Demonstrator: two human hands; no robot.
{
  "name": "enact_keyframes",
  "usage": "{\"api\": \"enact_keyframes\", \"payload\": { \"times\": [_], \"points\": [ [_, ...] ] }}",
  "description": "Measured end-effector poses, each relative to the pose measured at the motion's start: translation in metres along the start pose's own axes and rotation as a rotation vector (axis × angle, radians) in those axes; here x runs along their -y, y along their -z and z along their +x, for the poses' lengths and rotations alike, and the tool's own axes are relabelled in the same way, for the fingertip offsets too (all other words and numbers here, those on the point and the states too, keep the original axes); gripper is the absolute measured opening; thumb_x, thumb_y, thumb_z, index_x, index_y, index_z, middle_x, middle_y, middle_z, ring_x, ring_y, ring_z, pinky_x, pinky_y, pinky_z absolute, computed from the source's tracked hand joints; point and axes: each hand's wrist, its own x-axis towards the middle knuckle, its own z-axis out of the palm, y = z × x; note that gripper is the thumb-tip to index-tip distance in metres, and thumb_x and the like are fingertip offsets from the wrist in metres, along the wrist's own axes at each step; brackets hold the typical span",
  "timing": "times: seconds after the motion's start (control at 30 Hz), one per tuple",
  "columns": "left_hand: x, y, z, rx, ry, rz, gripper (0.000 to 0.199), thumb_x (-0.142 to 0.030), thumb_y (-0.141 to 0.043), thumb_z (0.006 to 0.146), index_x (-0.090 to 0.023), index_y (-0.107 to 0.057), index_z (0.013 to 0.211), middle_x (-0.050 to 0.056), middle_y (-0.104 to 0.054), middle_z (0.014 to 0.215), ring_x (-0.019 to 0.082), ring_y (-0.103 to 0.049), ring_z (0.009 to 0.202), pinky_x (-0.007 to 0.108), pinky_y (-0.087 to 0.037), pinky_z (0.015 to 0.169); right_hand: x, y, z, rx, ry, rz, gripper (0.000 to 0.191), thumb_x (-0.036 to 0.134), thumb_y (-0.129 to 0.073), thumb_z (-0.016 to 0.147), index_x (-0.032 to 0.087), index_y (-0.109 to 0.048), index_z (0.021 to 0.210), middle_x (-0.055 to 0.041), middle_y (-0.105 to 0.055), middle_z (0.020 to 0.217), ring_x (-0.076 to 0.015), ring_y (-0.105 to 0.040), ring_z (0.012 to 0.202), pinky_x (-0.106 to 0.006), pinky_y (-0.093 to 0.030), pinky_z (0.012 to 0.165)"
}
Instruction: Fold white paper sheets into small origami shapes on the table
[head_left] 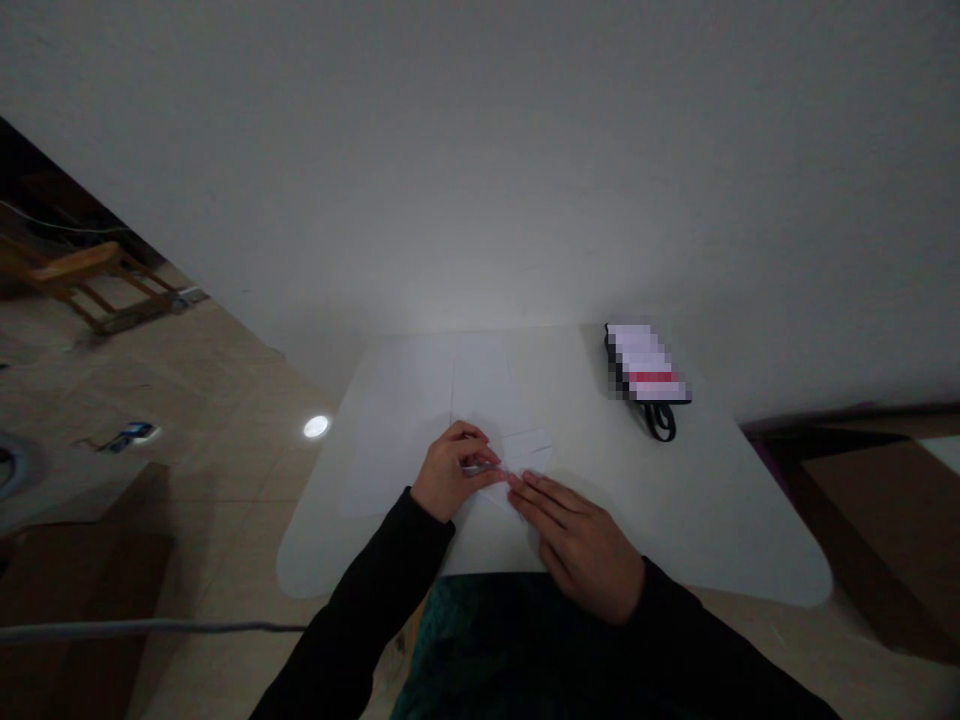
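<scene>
Matt white paper (525, 462), smooth pale tabletop (697, 530), glossy tile floor (225, 480)

Dim, flat, greyish light fills the view, with a pale glow on the smooth white wall (480, 210) just above the far edge of the rounded white bench (697, 520). A small, round glare spot burns on the beige tiled floor (316, 426). The thin white folded paper (525, 462) barely stands out from the bench, and faint soft shadows lie around the left hand (450, 472) and right hand (581, 545). Wide-angle distortion bends the edges, where a wooden chair (86, 285) looks blurred. A coarse pixelated patch obscures a white-and-black packet (645, 362).
</scene>
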Motion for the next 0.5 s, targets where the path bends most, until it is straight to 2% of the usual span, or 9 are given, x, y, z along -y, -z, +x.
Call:
{"api": "enact_keyframes", "payload": {
  "times": [0.17, 0.33, 0.43, 0.5],
  "points": [
    [0.002, -0.001, -0.001, 0.032, -0.019, -0.05, 0.013, -0.027, -0.071, 0.068, -0.014, -0.068, 0.069, 0.006, -0.053, 0.094, 0.008, -0.053, 0.068, 0.021, -0.048, 0.057, -0.012, 0.006, 0.004, 0.027, 0.045, 0.013, 0.052, 0.009, -0.043, 0.076, 0.013, -0.046, 0.128, -0.0058, -0.046, 0.135, -0.0198, -0.039, 0.125, -0.037, -0.039, 0.102],
    [0.002, 0.001, -0.001, 0.042, -0.04, -0.029, 0.015, -0.029, -0.068, 0.071, -0.014, -0.068, 0.07, 0.007, -0.053, 0.096, 0.008, -0.054, 0.068, 0.022, -0.051, 0.058, -0.028, 0.014, 0.019, 0.041, 0.163, -0.033, 0.042, 0.009, -0.042, 0.081, 0.013, -0.053, 0.121, -0.0061, -0.055, 0.126, -0.0191, -0.052, 0.108, -0.034, -0.047, 0.09],
    [-0.003, 0.003, -0.002, 0.043, -0.104, 0.052, 0.014, -0.027, -0.062, 0.076, -0.014, -0.068, 0.071, 0.007, -0.054, 0.097, 0.01, -0.056, 0.071, 0.027, -0.052, 0.066, -0.033, 0.013, 0.026, 0.037, 0.206, -0.09, 0.039, 0.01, -0.041, 0.084, 0.015, -0.054, 0.12, -0.006, -0.058, 0.121, -0.0186, -0.055, 0.095, -0.033, -0.051, 0.078],
    [-0.009, 0.002, -0.008, 0.002, -0.174, 0.165, 0.013, -0.024, -0.058, 0.08, -0.015, -0.068, 0.076, 0.009, -0.056, 0.1, 0.014, -0.057, 0.081, 0.032, -0.052, 0.075, -0.034, 0.012, 0.028, 0.027, 0.219, -0.105, 0.037, 0.011, -0.041, 0.085, 0.016, -0.055, 0.119, -0.0052, -0.059, 0.12, -0.018, -0.055, 0.09, -0.032, -0.051, 0.074]
  ]
}}
